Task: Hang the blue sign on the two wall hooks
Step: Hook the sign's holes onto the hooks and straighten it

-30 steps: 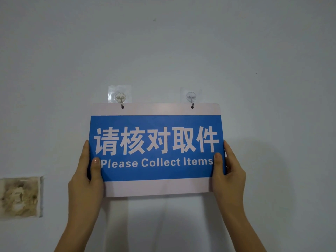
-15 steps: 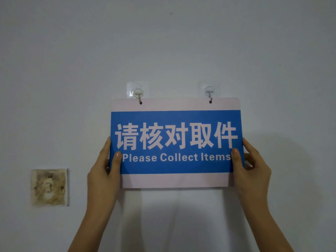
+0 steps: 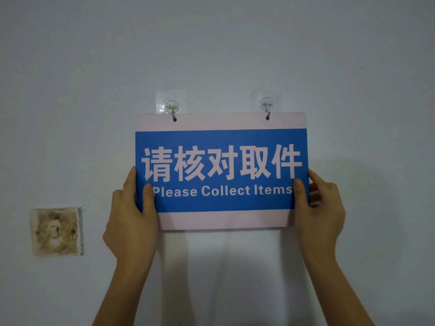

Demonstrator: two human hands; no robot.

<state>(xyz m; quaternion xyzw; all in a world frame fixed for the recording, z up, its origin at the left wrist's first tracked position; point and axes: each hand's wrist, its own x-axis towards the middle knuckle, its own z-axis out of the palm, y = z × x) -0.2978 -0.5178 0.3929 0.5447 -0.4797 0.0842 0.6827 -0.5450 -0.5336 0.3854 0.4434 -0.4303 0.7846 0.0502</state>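
So the wall is plain painted stuff, pale grey-blue, kinda dim lighting. Over at about 8 o'clock there's a square patch where the paint's gone, all yellow-brown and stained, with a rough raised edge on its right side. Tiny dark speck up around 2 o'clock.

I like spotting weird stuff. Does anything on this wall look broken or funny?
Yes. Left of the blue sign, low on the wall, a square patch looks stained, brown and crumbly, like something was pulled off. The sign itself hangs nearly level.
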